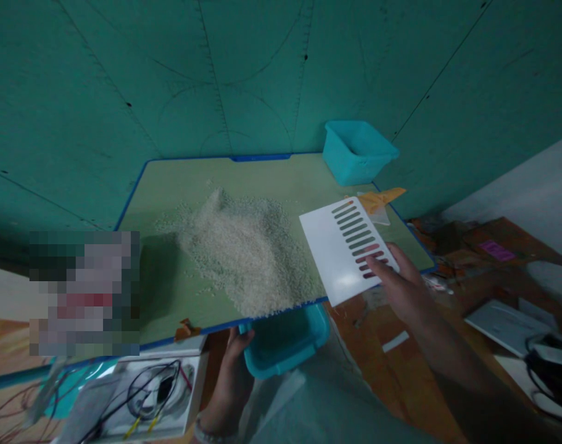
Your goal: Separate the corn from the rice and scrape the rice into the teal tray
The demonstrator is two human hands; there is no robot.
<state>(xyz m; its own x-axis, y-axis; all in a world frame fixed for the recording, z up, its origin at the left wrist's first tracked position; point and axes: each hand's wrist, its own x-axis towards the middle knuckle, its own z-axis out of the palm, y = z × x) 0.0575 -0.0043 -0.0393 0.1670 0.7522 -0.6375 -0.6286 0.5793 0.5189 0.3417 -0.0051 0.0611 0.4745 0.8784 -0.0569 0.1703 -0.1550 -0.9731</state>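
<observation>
A heap of white rice grains (243, 246) lies on a green board with a blue rim (169, 185). My right hand (401, 283) is closed on a white card with dark slots (343, 246), held flat at the board's right front, its edge beside the heap. My left hand (229, 376) grips the rim of a teal plastic tub (285, 342) held just under the board's front edge, below the grains.
A second teal tub (357, 151) stands at the board's far right corner, with an orange scrap (380, 198) near it. A white box with cables (155, 394) sits lower left. Brown boards and white devices (503, 320) lie to the right. A teal wall rises behind.
</observation>
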